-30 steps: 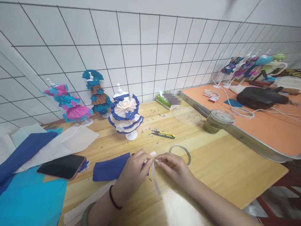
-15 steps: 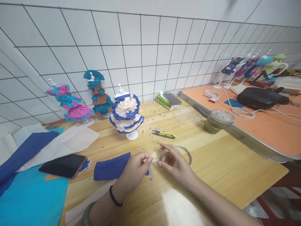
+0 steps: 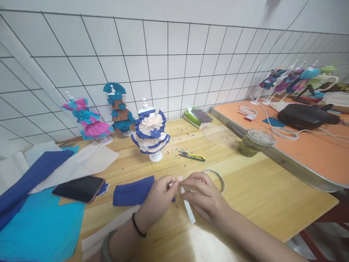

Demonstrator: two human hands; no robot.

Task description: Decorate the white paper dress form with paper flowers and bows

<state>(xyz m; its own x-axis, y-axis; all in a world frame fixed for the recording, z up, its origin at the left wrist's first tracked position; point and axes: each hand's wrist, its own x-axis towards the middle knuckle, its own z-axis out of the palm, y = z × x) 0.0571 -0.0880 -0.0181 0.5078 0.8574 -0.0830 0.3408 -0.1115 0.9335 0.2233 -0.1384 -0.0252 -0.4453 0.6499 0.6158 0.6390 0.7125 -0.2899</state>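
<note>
My left grip pinches white strip, tail toward five o'clock; right grip closed? Can't tell. Pinch soft, might rip.

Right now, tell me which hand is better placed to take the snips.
Probably the right hand: it is nearer the snips, whose handle end points rightward. The left hand is farther off. Both are at the white strip, though.

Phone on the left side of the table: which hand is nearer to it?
Left. The left hand is right of the phone, with a blue sheet between; the right hand is farther right.
</note>
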